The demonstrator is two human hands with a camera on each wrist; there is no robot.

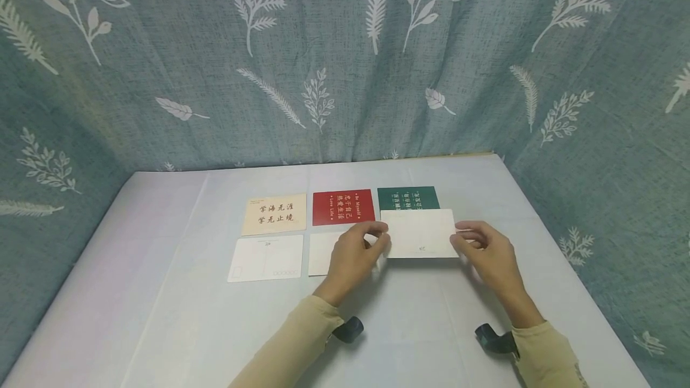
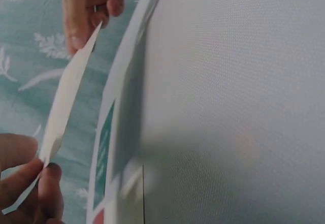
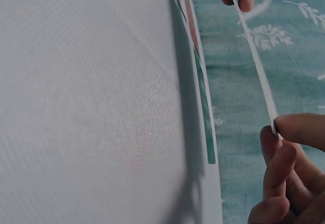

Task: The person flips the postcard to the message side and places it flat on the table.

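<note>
A white card (image 1: 420, 233) with a small handwritten mark near its lower edge is held up off the table by both hands. My left hand (image 1: 357, 251) pinches its left edge between thumb and fingers. At the opposite edge, my right hand (image 1: 487, 256) pinches it the same way. Both wrist views show the card (image 2: 66, 99) nearly edge-on and above the table. Behind it lies a green card (image 1: 408, 196) with white writing, its lower part hidden. Another white card (image 1: 323, 253) lies partly covered by my left hand.
A cream card (image 1: 275, 214) with dark writing and a red card (image 1: 343, 207) lie in the back row. A white postcard (image 1: 266, 258) lies in front of the cream one. The pale table (image 1: 178, 316) meets leaf-patterned curtains (image 1: 323, 47) behind and at the sides.
</note>
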